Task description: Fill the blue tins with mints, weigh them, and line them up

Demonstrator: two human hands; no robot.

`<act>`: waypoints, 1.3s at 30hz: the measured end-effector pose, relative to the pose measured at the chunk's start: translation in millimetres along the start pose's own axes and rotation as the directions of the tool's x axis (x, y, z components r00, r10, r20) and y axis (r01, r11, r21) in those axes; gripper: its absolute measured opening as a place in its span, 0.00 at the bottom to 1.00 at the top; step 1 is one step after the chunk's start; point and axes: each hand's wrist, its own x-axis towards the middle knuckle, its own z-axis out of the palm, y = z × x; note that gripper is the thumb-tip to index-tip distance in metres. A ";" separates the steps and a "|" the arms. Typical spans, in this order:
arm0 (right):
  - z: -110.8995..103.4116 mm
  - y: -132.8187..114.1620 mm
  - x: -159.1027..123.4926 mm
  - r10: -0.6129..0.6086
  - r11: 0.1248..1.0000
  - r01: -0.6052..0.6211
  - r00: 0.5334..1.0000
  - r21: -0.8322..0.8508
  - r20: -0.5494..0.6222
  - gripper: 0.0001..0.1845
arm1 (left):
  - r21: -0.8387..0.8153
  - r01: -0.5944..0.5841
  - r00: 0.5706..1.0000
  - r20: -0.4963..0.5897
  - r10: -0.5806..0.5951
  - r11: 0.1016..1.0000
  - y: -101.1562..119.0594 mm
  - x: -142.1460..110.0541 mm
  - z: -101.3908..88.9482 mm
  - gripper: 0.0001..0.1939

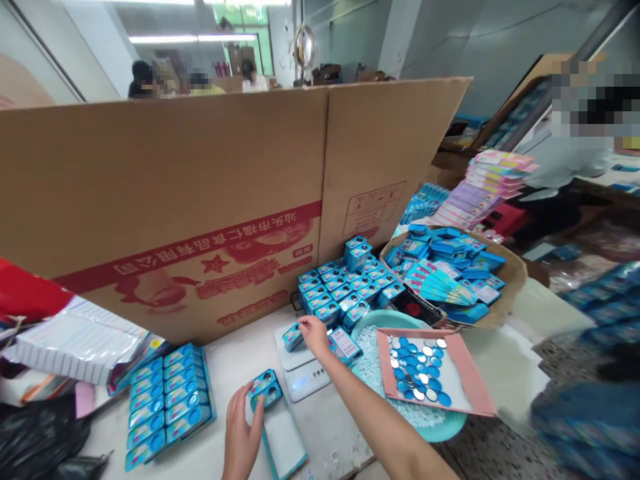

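My right hand (316, 339) pinches the end of a small blue box (293, 337) over the white digital scale (304, 383), which has a lit display. Lower left, my left hand (243, 427) has thumb and fingers around small blue boxes with round holes (266, 388), at the far end of a shallow blue-edged white tray (284, 437). Just beyond the scale, several rows of similar blue boxes (340, 287) stand packed together. A blue box with a white label (344, 344) lies beside my right wrist.
A filled tray of blue boxes (167, 400) stands at left. To the right are a turquoise basin of white pellets (370, 373), a pink box lid with blue and silver discs (470, 373), and a carton of blue packs (510, 287). A tall cardboard panel (200, 160) stands behind.
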 end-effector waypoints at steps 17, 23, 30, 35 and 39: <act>-75.3 6.3 -83.8 -0.217 0.960 0.215 0.976 -0.178 0.010 0.12 | -0.003 0.103 0.993 0.056 -0.102 0.995 13.5 33.8 13.3 0.20; -119.5 41.0 -159.1 -0.082 0.960 0.052 0.992 -0.274 -0.096 0.13 | 0.016 0.052 0.994 0.091 -0.053 0.999 17.2 41.5 21.1 0.20; -145.3 86.3 -146.4 -0.034 0.906 -0.030 0.989 -0.422 -0.144 0.16 | 0.033 -0.011 0.997 0.079 0.009 0.999 26.6 41.2 29.7 0.19; -142.1 98.9 -121.5 -0.029 0.863 -0.013 0.997 -0.505 -0.076 0.16 | 0.109 -0.107 0.991 0.094 0.097 0.988 28.6 51.7 40.7 0.19; -133.9 95.0 -125.5 -0.041 0.882 -0.013 0.994 -0.471 -0.103 0.16 | 0.276 -0.199 0.973 0.167 0.157 0.940 41.5 83.8 79.4 0.28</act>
